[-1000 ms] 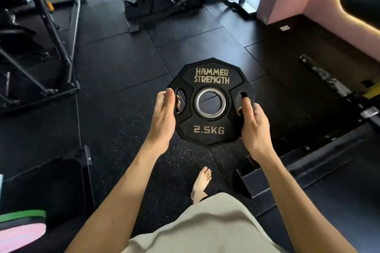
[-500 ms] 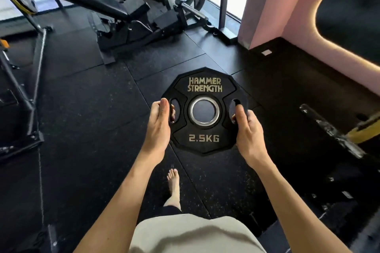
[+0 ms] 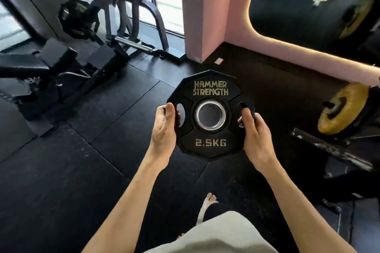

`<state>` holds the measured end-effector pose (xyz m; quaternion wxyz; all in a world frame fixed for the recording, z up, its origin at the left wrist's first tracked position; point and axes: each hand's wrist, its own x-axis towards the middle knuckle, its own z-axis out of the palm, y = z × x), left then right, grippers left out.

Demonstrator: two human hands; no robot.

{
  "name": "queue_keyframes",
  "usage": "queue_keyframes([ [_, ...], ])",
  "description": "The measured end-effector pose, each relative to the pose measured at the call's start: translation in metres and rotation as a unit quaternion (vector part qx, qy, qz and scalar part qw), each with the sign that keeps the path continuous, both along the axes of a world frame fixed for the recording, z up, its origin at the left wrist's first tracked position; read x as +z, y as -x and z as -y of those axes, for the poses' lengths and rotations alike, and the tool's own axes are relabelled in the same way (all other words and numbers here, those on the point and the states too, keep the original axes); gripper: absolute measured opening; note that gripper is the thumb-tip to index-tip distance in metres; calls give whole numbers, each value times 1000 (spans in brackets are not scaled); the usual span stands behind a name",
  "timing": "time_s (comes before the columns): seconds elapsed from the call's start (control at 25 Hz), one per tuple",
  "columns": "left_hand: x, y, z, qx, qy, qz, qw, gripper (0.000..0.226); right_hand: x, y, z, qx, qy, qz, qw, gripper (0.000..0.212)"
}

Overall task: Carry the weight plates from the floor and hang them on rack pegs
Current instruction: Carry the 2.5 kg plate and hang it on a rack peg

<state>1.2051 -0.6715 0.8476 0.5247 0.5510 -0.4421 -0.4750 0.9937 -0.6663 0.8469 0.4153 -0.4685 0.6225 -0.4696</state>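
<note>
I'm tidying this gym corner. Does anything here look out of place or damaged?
Nothing looks damaged. The black 2.5 kg plate is held level by the left hand and right hand through its grip slots. A yellow plate sits low at right; its support is too blurred to tell.

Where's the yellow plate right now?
In the head view, the yellow plate sits low at the right edge, right of the held 2.5 kg plate and below the pink wall.

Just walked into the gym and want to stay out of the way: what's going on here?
A person is carrying a black 2.5 kg weight plate in front of them, off the floor. The left hand and the right hand grip it through its side slots. It is not yet on a peg. A yellow plate sits on equipment to the right.
</note>
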Motion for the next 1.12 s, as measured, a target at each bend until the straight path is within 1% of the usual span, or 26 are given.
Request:
queue_keyframes([
  [0.08,-1,4,64,-33,8,0,999,49,-5,3,52,-35,-2,4,999,40],
  [0.16,-3,13,132,-61,11,1,998,44,-8,9,108,-62,-4,14,998,37],
  [0.28,-2,32,233,-82,-4,-9,997,41,-8,26,196,-89,-6,20,996,39],
  [0.48,5,64,376,-110,-4,-24,994,41,9,58,326,-112,4,2,994,44],
  [0.6,7,82,466,-127,-3,-10,992,43,11,75,407,-132,8,-5,991,44],
  [0.68,4,93,523,-140,6,-17,990,41,10,84,456,-145,19,-6,989,44],
  [0.84,4,118,662,-192,26,-46,980,32,8,103,575,-194,42,-6,980,43],
  [0.96,23,142,753,-226,28,-34,973,33,14,118,655,-232,45,31,971,44],
  [1.04,34,161,804,-253,31,-35,966,34,19,132,698,-256,49,41,965,48],
  [1.12,42,189,856,-283,37,-42,958,33,25,153,740,-279,58,31,958,53],
])
